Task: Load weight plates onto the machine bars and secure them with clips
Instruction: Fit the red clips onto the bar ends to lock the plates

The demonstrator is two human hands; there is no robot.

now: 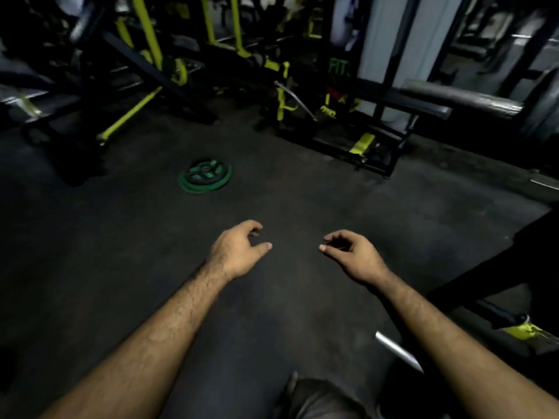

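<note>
Green weight plates [205, 176] lie stacked flat on the dark rubber floor, ahead and left of centre. My left hand [239, 249] and my right hand [351, 252] are held out low in front of me, side by side, fingers loosely curled and apart, with nothing in them. Both hands are well short of the plates. A bare steel machine bar [397, 352] pokes out at the lower right, partly hidden under my right forearm. No clip is visible.
Black and yellow-green gym machines [145, 86] crowd the back left. A padded bench on a black frame [423, 107] stands at the back right. Another black machine frame [514, 297] fills the right edge. Open dark floor lies between me and the plates.
</note>
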